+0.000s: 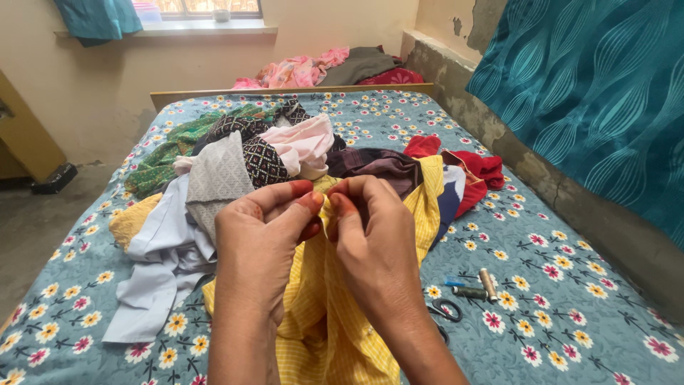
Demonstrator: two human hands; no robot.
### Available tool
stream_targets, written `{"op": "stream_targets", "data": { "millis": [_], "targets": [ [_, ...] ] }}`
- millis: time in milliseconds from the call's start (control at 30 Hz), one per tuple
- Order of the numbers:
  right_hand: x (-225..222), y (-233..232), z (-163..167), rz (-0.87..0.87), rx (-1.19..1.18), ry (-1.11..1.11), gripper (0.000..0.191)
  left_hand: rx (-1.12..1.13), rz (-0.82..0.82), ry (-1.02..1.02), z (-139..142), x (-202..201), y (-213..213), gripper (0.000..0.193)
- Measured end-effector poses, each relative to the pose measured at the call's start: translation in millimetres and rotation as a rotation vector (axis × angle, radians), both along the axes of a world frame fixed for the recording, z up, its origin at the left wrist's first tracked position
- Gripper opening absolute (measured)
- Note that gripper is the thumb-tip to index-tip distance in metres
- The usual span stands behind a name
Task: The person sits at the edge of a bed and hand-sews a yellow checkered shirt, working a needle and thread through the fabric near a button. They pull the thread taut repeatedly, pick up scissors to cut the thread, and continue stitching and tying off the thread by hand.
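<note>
Both hands met over the bed (570,299): the left hand (260,235) and right hand (374,239) each had fingers pinched tight on the yellow checked garment (335,328), which lay before a heap of clothes (249,157). Thread spools (479,285) and scissors (447,310) rested nearby.

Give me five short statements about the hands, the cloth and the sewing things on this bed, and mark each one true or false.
1. Both hands, left and right, pinch the yellow checked cotton garment. True.
2. The black-handled scissors lie left of the arms. False: they lie to the right.
3. Thread spools rest on the blue floral bedsheet. True.
4. The heap of mixed clothes is folded in neat stacks. False: it lies loose and jumbled.
5. A teal patterned curtain hangs on the right. True.
</note>
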State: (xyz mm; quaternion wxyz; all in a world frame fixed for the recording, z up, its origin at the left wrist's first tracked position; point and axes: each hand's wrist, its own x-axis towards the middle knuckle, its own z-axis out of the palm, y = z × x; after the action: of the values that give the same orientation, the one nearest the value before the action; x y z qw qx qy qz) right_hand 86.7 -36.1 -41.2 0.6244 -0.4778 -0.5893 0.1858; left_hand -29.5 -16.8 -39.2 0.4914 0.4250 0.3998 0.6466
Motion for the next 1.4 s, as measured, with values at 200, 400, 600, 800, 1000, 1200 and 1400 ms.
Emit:
{"op": "stream_targets", "data": {
  "millis": [200,400,600,800,1000,1200,1400],
  "targets": [
    [3,7,0,0.188,-0.093,0.323,0.014,0.081,-0.029,0.006,-9,-6,5,0.032],
    [4,4,-1,0.296,-0.076,0.306,0.011,0.109,0.055,0.233,-10,-9,2,0.022],
    [2,3,-2,0.345,-0.103,0.334,0.012,0.133,0.168,0.405,-4,-9,0,0.012],
    [1,2,-3,0.343,-0.121,0.334,0.011,0.113,0.176,0.312,-5,-6,3,0.01],
    [1,5,-4,0.319,-0.105,0.365,0.01,0.125,0.109,0.251,-7,-10,6,0.011],
    [4,8,-5,0.253,-0.113,0.292,0.011,0.099,0.081,0.229,-7,-13,4,0.014],
    [4,8,-10,0.272,-0.138,0.307,0.009,0.045,0.074,0.016,-10,-7,7,0.016]
  ]
}}
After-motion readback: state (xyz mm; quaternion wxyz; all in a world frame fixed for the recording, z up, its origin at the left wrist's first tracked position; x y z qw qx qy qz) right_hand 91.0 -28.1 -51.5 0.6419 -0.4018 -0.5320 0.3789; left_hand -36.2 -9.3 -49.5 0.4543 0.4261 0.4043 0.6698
